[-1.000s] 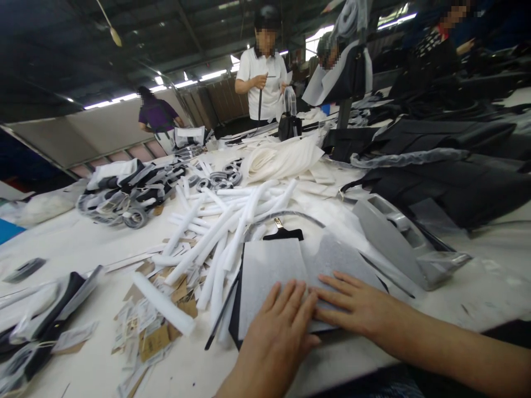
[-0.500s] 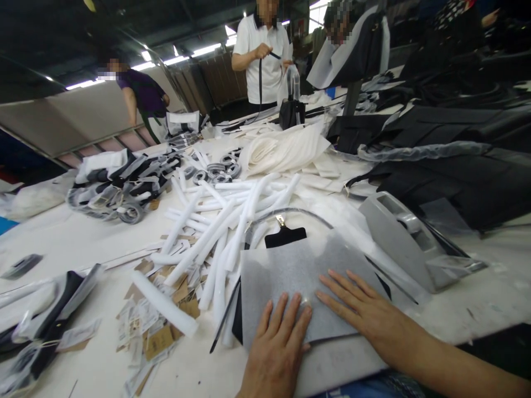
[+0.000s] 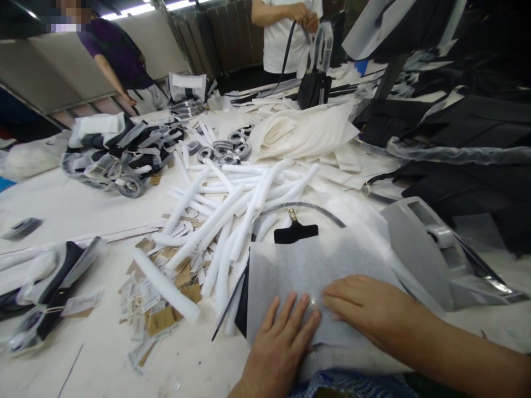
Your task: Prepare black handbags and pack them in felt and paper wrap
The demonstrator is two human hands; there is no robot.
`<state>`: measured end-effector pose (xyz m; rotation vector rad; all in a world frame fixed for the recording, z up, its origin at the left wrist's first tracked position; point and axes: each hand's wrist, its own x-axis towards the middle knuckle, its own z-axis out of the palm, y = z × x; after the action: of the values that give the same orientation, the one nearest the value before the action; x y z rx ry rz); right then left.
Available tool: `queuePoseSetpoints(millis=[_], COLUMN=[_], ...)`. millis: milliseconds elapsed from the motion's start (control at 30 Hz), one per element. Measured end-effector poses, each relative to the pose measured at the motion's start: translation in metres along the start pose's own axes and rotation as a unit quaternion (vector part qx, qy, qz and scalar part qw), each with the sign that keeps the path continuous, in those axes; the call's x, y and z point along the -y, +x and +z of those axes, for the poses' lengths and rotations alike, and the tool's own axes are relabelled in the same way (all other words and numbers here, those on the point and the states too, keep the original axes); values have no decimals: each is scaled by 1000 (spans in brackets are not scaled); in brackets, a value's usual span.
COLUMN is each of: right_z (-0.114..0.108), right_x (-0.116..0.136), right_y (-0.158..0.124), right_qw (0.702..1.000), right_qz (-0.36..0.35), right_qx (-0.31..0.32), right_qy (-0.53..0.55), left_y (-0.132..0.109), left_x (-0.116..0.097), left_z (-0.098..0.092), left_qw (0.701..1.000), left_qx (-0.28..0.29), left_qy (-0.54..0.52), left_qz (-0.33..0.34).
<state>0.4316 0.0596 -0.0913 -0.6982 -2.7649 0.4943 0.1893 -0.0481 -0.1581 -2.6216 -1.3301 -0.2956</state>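
Note:
A sheet of white foam wrap (image 3: pixel 302 271) covers a black bag at the near table edge; only the bag's black strap tab with a brass clasp (image 3: pixel 295 231) and its dark left edge show. My left hand (image 3: pixel 279 344) lies flat on the sheet's near part with its fingers stretched out and apart. My right hand (image 3: pixel 365 307) rests on the sheet just to the right, fingers bent and pressed down on the foam, fingertips almost meeting the left hand's.
White foam tubes (image 3: pixel 232 204) lie piled left of the bag, above cardboard tags (image 3: pixel 157 309). A grey tape dispenser (image 3: pixel 431 249) stands at the right, with black bags (image 3: pixel 477 177) behind it. Wrapped straps (image 3: pixel 120 160) lie far left. Two people stand across the table.
The view has tilted down and come closer. My right hand's fingers, stretched flat before, have curled and pulled toward the left hand. The foam sheet has been smoothed flat over the bag.

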Motion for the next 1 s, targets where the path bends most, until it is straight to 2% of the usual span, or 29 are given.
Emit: queuePoseSetpoints(millis=[133,267,467,667,900,1000], right_z=[30,45,37,36,45,44], right_x=[-12,-22,-21,-22,-25,-23], right_y=[6,-6,-4,-1,-6,-5], right_qw=[996,994,991,986,987,990], right_qz=[-20,-41,-95,-151,-89,-89], right_qx=[-7,-43,-65,-47,-118,-110], right_qy=[83,89,66,47,64,26], left_y=[-3,-4,-4,-4,-3,-3], left_x=[0,-1,-2,-2,-2,-2], left_z=[0,2,3,1,0,0], left_qw=[1000,1000,999,999,998,998], left_qx=[15,11,19,21,22,24], left_qy=[-7,-18,-35,-44,-46,-46], left_qz=[-3,-6,-18,-23,-23,-24])
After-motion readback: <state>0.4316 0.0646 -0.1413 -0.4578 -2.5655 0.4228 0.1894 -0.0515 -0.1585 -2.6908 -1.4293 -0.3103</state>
